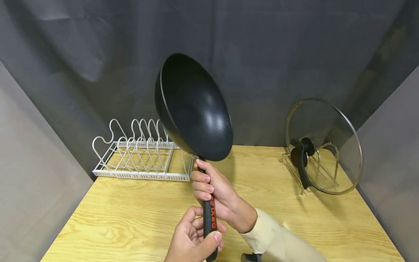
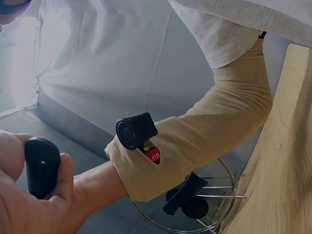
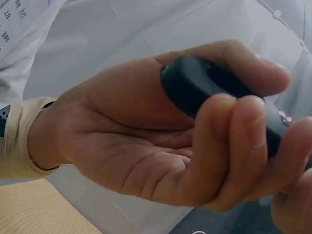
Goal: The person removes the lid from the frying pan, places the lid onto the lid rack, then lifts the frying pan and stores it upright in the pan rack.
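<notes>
A black wok (image 1: 196, 109) is held up over the table, tilted with its dark inside facing me. Its long black handle (image 1: 208, 218) with red lettering points down toward me. My right hand (image 1: 217, 193) grips the handle just below the pan, fingers wrapped round it. Lower down, my left hand (image 1: 193, 240) holds the handle's end, thumb in front and fingers behind. The right wrist view catches the left hand (image 3: 161, 131) with its fingers curled about the handle end (image 3: 187, 90). In the left wrist view the handle end (image 2: 42, 168) sits between thumb and fingers.
A white wire rack (image 1: 144, 176) stands at the back left of the wooden table (image 1: 131, 218), partly behind the wok. At the right, a glass lid (image 1: 359, 145) with a black handle leans upright in a metal wire stand (image 1: 337, 163). Dark cloth (image 1: 262, 54) hangs behind.
</notes>
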Demonstrator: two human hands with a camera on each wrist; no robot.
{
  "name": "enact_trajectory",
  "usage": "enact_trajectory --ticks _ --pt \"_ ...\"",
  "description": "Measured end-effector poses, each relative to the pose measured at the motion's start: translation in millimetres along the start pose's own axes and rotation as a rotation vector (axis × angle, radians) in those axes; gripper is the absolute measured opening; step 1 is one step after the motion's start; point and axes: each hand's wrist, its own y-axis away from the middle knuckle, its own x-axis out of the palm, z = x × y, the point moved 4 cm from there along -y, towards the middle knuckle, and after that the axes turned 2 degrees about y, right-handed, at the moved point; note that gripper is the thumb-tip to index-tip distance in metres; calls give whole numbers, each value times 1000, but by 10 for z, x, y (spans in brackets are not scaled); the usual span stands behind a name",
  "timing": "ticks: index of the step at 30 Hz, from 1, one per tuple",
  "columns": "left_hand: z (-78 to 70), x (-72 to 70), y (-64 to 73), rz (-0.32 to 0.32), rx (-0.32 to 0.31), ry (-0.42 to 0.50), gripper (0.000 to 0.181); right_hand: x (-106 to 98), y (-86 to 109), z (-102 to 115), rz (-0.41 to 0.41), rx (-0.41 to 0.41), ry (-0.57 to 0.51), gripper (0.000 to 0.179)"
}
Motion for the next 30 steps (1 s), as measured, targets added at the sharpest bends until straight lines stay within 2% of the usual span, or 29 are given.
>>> enact_trajectory --ticks 5,10,14,22,30 --pt "10 -13 1 -30 115 -29 39 24 -56 -1 79 19 -50 19" --pt "6 -31 -21 -48 252 -70 34 74 -113 0 125 27 -66 21" --pt "1 -46 -36 -71 336 -93 31 100 -154 0 167 23 -76 23" --pt "-48 -114 -42 -129 407 -140 32 143 -272 -29 302 27 -189 22" --pt "-116 -214 -38 -140 489 -157 31 171 -412 -68 415 19 -305 15"
